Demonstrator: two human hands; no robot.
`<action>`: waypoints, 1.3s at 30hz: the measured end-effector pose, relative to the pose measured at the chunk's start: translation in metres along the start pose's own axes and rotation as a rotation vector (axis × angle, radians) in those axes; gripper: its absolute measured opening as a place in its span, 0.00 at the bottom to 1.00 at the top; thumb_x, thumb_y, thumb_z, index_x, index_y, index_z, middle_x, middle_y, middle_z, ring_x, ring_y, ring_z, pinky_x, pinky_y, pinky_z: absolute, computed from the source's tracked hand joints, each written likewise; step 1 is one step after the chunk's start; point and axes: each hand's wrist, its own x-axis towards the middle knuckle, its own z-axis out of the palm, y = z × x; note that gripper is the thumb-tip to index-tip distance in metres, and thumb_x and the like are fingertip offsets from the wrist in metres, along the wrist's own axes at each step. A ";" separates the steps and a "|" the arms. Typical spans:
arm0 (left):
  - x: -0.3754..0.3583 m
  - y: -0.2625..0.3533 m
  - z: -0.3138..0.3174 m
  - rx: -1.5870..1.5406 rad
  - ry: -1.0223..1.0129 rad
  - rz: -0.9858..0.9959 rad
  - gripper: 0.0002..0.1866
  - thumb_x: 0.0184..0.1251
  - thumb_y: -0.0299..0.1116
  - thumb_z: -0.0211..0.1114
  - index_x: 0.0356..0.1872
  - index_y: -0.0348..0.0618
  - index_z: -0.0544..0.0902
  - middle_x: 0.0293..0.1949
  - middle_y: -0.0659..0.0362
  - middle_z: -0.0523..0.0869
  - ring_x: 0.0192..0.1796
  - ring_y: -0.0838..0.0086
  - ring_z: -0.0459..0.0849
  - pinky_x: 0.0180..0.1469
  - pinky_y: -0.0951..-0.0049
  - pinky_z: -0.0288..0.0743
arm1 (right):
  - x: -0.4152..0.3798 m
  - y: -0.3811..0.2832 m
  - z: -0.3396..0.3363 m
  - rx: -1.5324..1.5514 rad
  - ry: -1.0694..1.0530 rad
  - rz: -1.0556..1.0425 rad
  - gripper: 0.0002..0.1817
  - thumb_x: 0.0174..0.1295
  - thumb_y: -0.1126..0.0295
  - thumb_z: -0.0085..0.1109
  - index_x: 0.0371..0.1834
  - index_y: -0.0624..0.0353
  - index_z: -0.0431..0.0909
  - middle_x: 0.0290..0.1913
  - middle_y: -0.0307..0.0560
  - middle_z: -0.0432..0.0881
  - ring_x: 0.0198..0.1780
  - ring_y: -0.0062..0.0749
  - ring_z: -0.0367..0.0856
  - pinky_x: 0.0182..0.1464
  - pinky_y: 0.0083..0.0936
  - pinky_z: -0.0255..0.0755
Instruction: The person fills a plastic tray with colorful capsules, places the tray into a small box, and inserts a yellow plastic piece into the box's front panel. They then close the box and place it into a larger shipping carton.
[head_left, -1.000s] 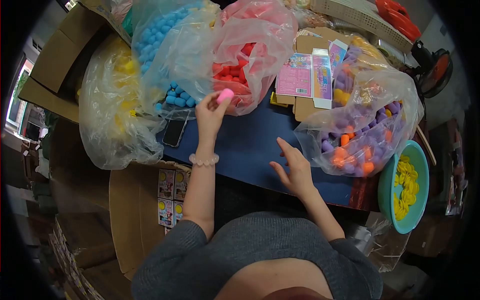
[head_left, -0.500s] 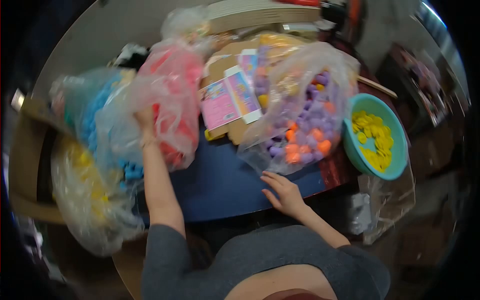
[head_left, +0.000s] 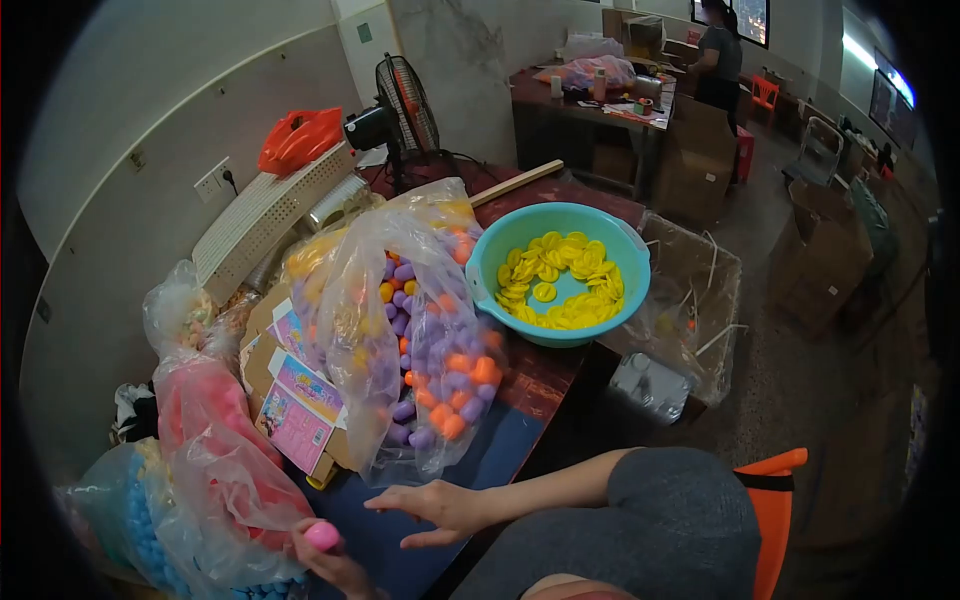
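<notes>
My left hand (head_left: pixel 335 562) is closed around a small pink piece (head_left: pixel 322 536), beside the clear bag of pink pieces (head_left: pixel 215 415). Nothing is in my right hand (head_left: pixel 440 508); its fingers are spread over the blue table surface (head_left: pixel 490 455). Just beyond it lies a clear bag of purple and orange pieces (head_left: pixel 430 350). Flat printed boxes (head_left: pixel 295 410) lie between the two bags. A turquoise basin (head_left: pixel 560 338) with yellow discs (head_left: pixel 600 290) stands at the table's right side.
A bag of blue pieces (head_left: pixel 145 520) lies at the lower left. Behind the bags are a black fan (head_left: pixel 405 110), a red plastic item (head_left: pixel 300 140) and a wooden stick (head_left: pixel 515 183). Cardboard boxes (head_left: pixel 700 155) stand on the floor. A person (head_left: pixel 718 60) stands at the far table.
The view has swung to the right and up, showing the room. My left hand has come out of the pink bag with a pink piece. My right hand remains spread near the purple and orange bag.
</notes>
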 end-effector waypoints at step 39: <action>-0.032 0.017 0.054 -0.309 -0.275 -0.176 0.10 0.69 0.31 0.54 0.46 0.39 0.75 0.21 0.62 0.73 0.20 0.84 0.69 0.20 0.85 0.61 | -0.117 -0.083 -0.336 0.573 1.462 -0.608 0.21 0.73 0.54 0.51 0.54 0.61 0.68 0.39 0.45 0.80 0.25 0.17 0.68 0.23 0.12 0.61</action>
